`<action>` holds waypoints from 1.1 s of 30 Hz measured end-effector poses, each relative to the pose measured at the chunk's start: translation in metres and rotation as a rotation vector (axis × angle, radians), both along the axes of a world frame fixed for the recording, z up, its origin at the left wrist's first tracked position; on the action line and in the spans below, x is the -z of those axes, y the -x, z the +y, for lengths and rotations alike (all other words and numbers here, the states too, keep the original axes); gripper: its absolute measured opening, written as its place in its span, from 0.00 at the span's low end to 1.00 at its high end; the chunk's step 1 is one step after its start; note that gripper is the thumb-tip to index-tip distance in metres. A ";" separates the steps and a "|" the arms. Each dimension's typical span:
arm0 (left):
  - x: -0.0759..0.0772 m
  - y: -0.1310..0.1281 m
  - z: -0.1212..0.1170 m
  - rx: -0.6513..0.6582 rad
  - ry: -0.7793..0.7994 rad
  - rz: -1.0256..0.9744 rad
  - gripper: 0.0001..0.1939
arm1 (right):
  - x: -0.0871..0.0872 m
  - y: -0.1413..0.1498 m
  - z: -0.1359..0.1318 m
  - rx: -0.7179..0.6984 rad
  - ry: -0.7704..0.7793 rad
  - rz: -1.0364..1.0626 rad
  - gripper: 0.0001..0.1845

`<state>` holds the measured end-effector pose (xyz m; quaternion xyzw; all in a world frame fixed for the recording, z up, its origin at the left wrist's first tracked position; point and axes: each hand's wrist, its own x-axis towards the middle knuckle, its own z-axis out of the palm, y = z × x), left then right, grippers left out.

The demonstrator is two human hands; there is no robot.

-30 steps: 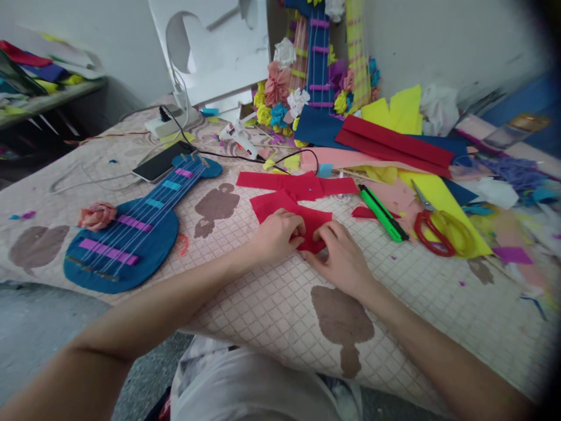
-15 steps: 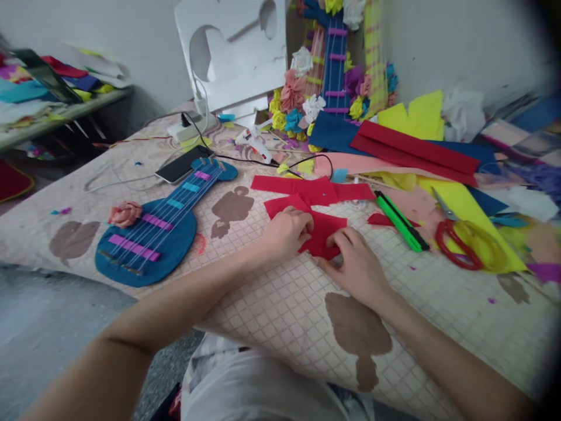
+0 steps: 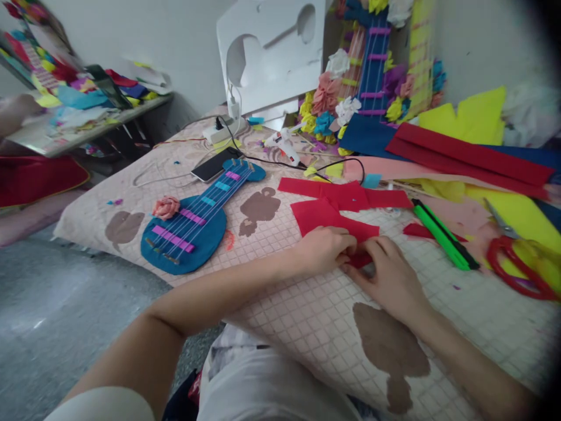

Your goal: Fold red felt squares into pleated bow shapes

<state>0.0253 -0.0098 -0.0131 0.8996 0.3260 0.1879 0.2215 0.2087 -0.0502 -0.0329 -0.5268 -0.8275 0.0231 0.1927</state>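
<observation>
A piece of red crepe paper (image 3: 313,215) lies on the cloth-covered table in front of me. My left hand (image 3: 329,249) has its fingers closed in a pinch at the paper's near edge. Close beside it, my right hand (image 3: 389,273) curls thumb and fingers around the same edge; the fingertips of both hands nearly meet. Just behind lie more red strips (image 3: 385,198). To the left rests a small blue toy guitar (image 3: 188,237) with purple and light-blue bars, strings and a pink paper rose (image 3: 166,207).
Right of my hands are a green utility knife (image 3: 442,234) and red-handled scissors (image 3: 511,266). A white glue gun (image 3: 284,143), a phone (image 3: 214,165) and a power strip (image 3: 222,131) with cables lie behind. Decorated guitars (image 3: 372,70) and a white foam board (image 3: 280,64) stand against the wall.
The view has turned left, so things appear farther right. My hands have come closer together at the red paper's near edge. Another person's hand now shows at the far left.
</observation>
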 end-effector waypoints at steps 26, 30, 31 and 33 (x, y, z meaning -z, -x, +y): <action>0.002 0.004 0.003 -0.122 0.162 -0.138 0.10 | -0.009 -0.002 -0.002 -0.055 0.084 0.085 0.13; 0.000 0.005 0.004 -0.082 0.173 -0.127 0.06 | -0.010 -0.003 -0.001 -0.078 0.100 0.122 0.03; 0.000 0.006 0.004 -0.079 0.170 -0.120 0.06 | -0.010 -0.003 -0.001 -0.080 0.100 0.132 0.02; -0.001 0.005 0.003 -0.079 0.150 -0.102 0.05 | -0.009 -0.003 0.000 -0.077 0.098 0.140 0.02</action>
